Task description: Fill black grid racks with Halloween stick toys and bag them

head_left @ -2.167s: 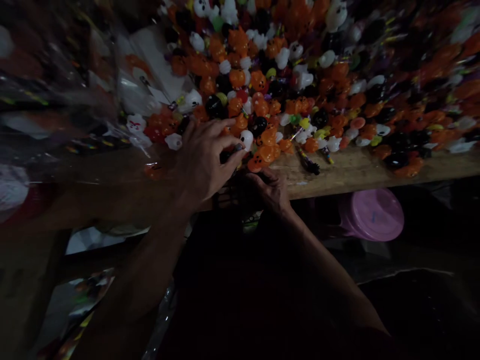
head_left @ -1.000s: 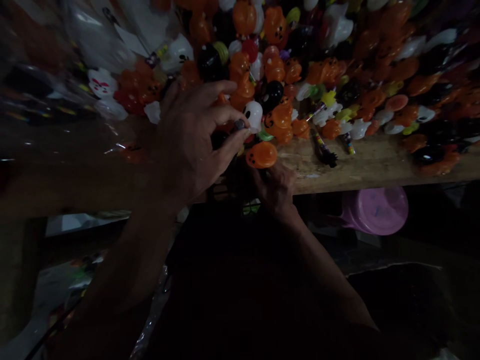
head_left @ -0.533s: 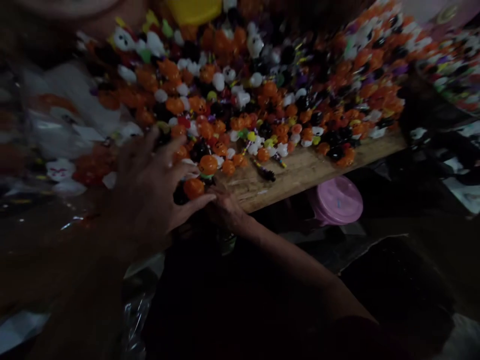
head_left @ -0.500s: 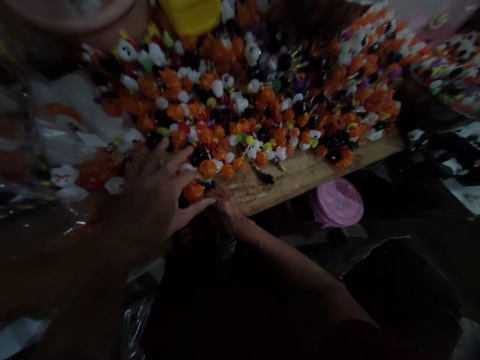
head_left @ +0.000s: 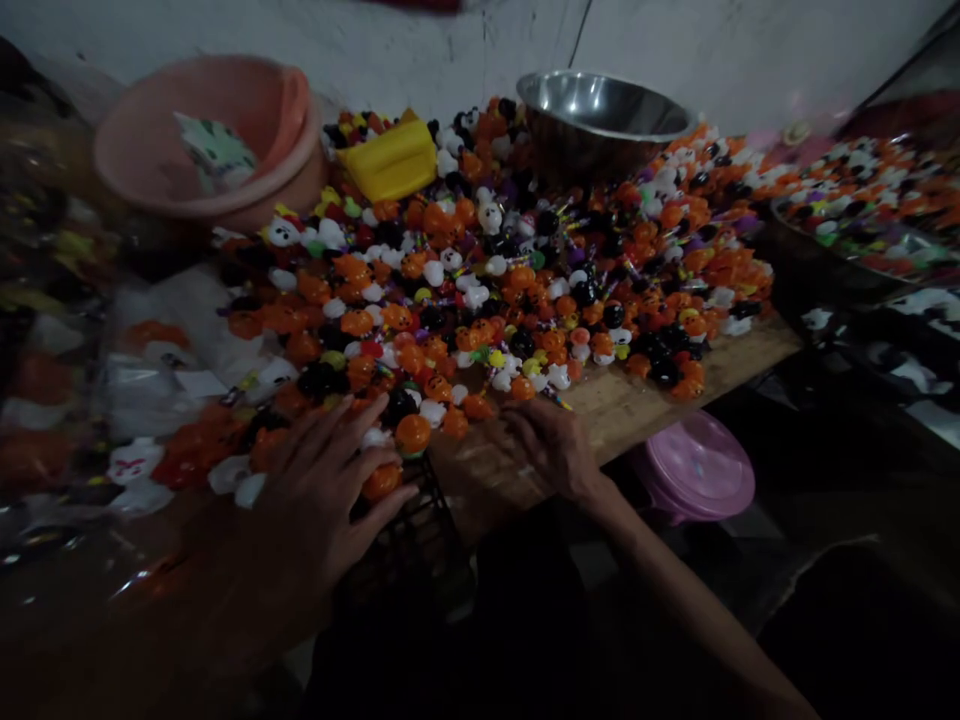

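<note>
My left hand (head_left: 326,480) rests with its fingers spread at the near left edge of a pile of small orange, white and black plastic figures (head_left: 450,330). An orange pumpkin-like piece (head_left: 381,482) lies between its thumb and index finger, not visibly gripped. My right hand (head_left: 555,445) is on the bare wooden board (head_left: 622,400) in front of the pile, its fingers curled and drawn together. Whatever is under those fingertips is hidden. Beside the hands sits a round orange pumpkin piece (head_left: 412,433).
A pink basin (head_left: 202,185) with a packet inside, a yellow scoop-like container (head_left: 394,160) and a steel bowl (head_left: 604,105) stand behind the pile. Clear plastic bags (head_left: 165,310) of pieces lie left. A pink lidded tub (head_left: 701,465) is below the board's edge.
My right hand has moved right, away from my left hand, to where a small dark-tipped stick lay on the board. My left hand stays in place. The view has tilted up.
</note>
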Demonstrator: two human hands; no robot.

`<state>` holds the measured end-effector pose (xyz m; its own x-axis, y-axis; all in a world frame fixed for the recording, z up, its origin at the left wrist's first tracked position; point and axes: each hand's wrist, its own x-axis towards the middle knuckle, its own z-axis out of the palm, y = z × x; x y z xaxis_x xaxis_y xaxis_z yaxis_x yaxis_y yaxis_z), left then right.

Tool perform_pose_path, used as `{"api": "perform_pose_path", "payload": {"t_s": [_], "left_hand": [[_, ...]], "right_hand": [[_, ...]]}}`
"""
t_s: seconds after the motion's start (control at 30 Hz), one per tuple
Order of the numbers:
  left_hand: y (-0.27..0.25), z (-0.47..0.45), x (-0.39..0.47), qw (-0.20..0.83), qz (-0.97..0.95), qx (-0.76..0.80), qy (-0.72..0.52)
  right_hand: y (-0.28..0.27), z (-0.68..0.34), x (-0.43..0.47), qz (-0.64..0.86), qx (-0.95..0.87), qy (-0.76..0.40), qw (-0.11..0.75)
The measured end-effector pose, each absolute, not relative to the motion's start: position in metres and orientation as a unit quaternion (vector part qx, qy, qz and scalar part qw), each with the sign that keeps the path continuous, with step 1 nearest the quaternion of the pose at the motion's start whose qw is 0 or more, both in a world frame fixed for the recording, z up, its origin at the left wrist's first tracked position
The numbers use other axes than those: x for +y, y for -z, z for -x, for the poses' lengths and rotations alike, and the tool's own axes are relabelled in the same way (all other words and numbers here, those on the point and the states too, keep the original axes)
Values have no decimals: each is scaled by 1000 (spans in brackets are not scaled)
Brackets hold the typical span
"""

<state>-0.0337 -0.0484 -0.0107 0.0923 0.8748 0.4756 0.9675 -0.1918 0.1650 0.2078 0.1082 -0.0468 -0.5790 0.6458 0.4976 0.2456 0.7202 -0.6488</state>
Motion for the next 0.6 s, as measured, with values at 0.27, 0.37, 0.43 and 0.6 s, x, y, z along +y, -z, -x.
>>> {"api": "perform_pose_path", "payload": {"t_s": [0.27, 0.37, 0.43, 0.6], "left_hand": [[5, 36, -52, 157, 741, -606, 242], [4, 33, -49, 161, 739, -608, 244], [3, 31, -47, 152, 743, -609, 234], [-1, 28, -43, 128, 748, -612, 223]], "right_hand": [[25, -195, 232, 342, -881, -77, 317], [18, -160, 251, 333, -899, -46, 281], [13, -130, 257, 308, -920, -24, 243], [19, -67, 269, 240, -958, 20, 158]]}}
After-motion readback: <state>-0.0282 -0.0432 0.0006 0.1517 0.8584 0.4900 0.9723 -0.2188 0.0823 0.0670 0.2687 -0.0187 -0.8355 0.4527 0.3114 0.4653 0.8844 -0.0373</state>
